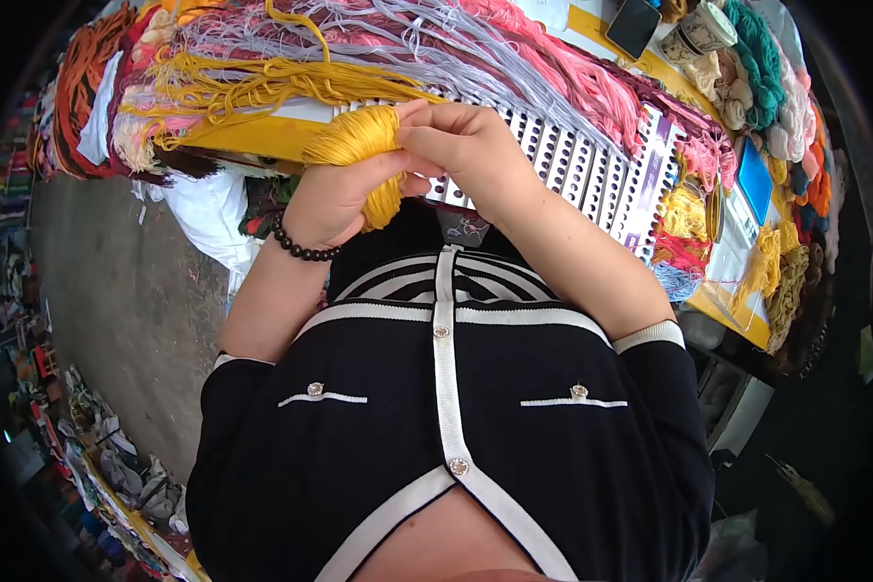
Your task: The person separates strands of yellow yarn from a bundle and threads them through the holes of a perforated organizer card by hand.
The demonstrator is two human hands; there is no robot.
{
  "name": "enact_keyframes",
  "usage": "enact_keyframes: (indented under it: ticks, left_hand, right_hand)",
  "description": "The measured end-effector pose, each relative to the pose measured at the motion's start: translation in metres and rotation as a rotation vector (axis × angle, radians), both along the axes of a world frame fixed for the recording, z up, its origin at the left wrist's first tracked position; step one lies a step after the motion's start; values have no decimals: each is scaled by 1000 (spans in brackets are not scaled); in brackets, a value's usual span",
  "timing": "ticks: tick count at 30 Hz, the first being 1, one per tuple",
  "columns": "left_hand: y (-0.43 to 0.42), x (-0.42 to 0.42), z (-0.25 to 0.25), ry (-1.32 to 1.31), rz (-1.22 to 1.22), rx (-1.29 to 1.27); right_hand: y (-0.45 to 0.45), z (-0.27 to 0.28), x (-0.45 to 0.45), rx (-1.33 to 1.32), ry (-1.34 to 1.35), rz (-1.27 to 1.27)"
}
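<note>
A thick wound skein of bright yellow thread (pixel 351 136) is held up in front of my chest. My left hand (pixel 344 194), with a black bead bracelet at the wrist, is wrapped round its lower part. Thumb and fingers of my right hand (pixel 456 141) pinch at the skein's right edge, where yellow strands show; the exact pinch point is partly hidden. Behind both hands lies a white board with rows of round holes (pixel 567 165). Long loose golden-yellow threads (pixel 262 82) stretch across the table just beyond the skein.
Lilac threads (pixel 407 48) and pink threads (pixel 543 58) are spread over the yellow table edge (pixel 252 139). A phone (pixel 633 26), a patterned cup (pixel 698 34) and teal yarn (pixel 755 63) sit at the back right. A blue flat object (pixel 755 181) lies on the right.
</note>
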State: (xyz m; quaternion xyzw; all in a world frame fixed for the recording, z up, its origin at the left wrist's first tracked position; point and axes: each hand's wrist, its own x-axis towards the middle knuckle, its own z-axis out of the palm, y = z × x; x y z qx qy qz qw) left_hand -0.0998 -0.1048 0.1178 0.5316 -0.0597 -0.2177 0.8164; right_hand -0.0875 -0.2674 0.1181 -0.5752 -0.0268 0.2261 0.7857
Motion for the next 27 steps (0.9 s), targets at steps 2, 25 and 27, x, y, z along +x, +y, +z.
enact_keyframes:
  ticks: [2,25,27]
  left_hand:
    - [1,-2,-1,-53,-62,51]
    - [8,-1,-12,-107,166,33]
    - [10,0,-9,-122,234,0]
  right_hand:
    - [-2,-4,-1,38,18,-12]
    - [-7,-10,5,317,-9,-199]
    - [-16,0,9,491,210,-219]
